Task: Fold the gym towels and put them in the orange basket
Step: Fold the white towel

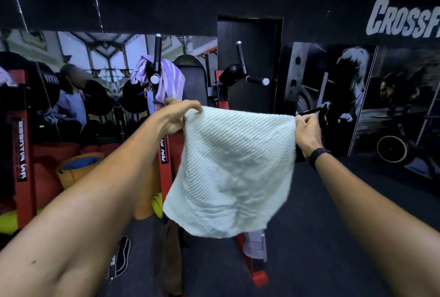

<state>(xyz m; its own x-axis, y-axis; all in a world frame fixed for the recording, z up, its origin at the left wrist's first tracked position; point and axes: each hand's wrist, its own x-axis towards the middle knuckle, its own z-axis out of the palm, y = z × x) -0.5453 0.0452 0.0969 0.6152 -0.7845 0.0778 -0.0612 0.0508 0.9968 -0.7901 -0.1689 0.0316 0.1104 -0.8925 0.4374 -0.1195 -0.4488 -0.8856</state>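
A pale mint ribbed towel hangs in the air in front of me, spread flat. My left hand pinches its upper left corner and my right hand pinches its upper right corner. The lower edge dangles loose above the floor. A purple and white striped towel is draped over a handle of the red and black exercise station behind. A brown cloth hangs low on that station. No orange basket shows in this view.
A mirror on the left reflects weight plates and a person. Rolled orange and yellow mats lean by the red frame. A black strap lies on the dark floor. A black door and wall posters stand behind.
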